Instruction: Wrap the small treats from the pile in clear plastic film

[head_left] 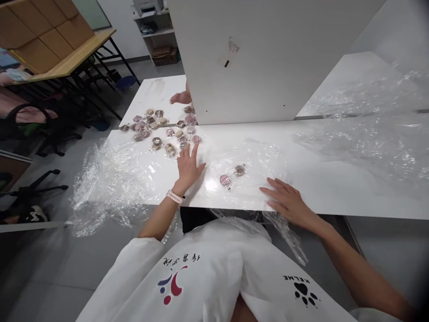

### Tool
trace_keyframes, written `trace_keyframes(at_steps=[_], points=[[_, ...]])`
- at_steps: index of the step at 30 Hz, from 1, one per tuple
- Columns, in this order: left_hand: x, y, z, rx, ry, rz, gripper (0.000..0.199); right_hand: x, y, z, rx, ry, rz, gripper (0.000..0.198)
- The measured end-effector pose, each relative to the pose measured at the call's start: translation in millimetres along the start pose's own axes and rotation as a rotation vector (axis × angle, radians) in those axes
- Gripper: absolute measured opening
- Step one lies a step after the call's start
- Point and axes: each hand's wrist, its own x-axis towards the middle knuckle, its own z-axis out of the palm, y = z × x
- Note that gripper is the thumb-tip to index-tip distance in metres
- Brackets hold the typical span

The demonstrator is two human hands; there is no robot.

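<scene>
Left grip (188,167) spread, palm down, pinching nothing. Fingertips at the near edge of the cluster of wrapped pieces (170,133), contact unclear; the cluster runs 12 to 10 o'clock from me there. Right grip (284,201) also spread, palm down near the front edge of the surface (318,192), nothing pinched.

Key relation: pink wrapped piece (225,180) lies between my grips, about 4 o'clock from the left, 10 from the right. Left is nearer. Brown wrapped piece (239,170) sits just beside it at 2 o'clock, slightly nearer my right fingertips. Both roundish, no long axis I can read.

Packaging: each piece looks wrapped in its own clear wrapper. Loose film (110,179) heaped at 9 o'clock.

Further out: white panel (261,53) at 12, co-worker's hand (181,97) at 11 beyond the cluster. Cardboard boxes (43,31) at 10, contents hidden.
</scene>
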Motion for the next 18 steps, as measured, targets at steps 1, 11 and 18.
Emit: trace_keyframes(at_steps=[1,11,18], points=[[-1.7,-6.1,0.7,-0.039,-0.049,-0.048,0.066,0.6,14.0,-0.3,0.032,-0.015,-0.013,0.047],[-98.8,41.7,-30.5,-0.544,-0.324,-0.167,0.05,154.3,89.4,-87.7,0.066,0.146,-0.093,0.049],[-129.6,36.3,-36.6,-0.804,-0.464,-0.405,0.078,77.7,-34.3,-78.3,0.021,0.269,-0.226,0.047]])
